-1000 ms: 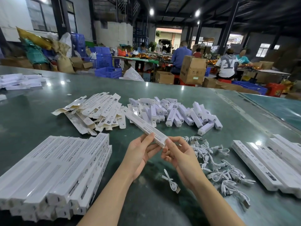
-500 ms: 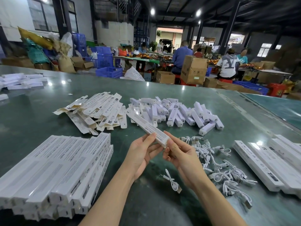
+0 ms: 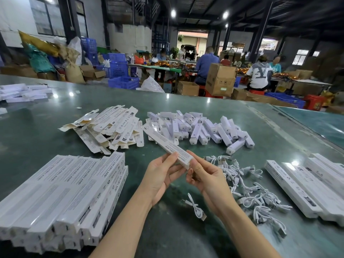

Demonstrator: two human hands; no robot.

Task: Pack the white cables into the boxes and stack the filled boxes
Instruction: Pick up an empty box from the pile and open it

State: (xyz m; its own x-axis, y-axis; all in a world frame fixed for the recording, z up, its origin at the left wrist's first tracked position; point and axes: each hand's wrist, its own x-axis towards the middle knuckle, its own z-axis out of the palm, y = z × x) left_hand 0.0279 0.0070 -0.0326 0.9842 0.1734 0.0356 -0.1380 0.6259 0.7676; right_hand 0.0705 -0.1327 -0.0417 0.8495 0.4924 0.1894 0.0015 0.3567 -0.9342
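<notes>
While both hands meet above the green table (image 3: 186, 107), they hold one long white box (image 3: 168, 148) raised off the surface, its far end angled away toward the upper left. The left hand (image 3: 162, 175) curls its fingers round the box from below with the thumb on its near side, and the right hand (image 3: 206, 177) pinches the near end (whether the end flap is closed cannot be told). A loose heap of coiled white cables (image 3: 247, 185) lies on the table just right of the right hand, and a single cable (image 3: 195, 206) lies below the wrists. At the left sits a stack of filled boxes (image 3: 61, 196); flat unfolded cartons (image 3: 109, 127) and small white boxes (image 3: 201, 129) lie beyond, with more long boxes (image 3: 305, 183) at the right.
</notes>
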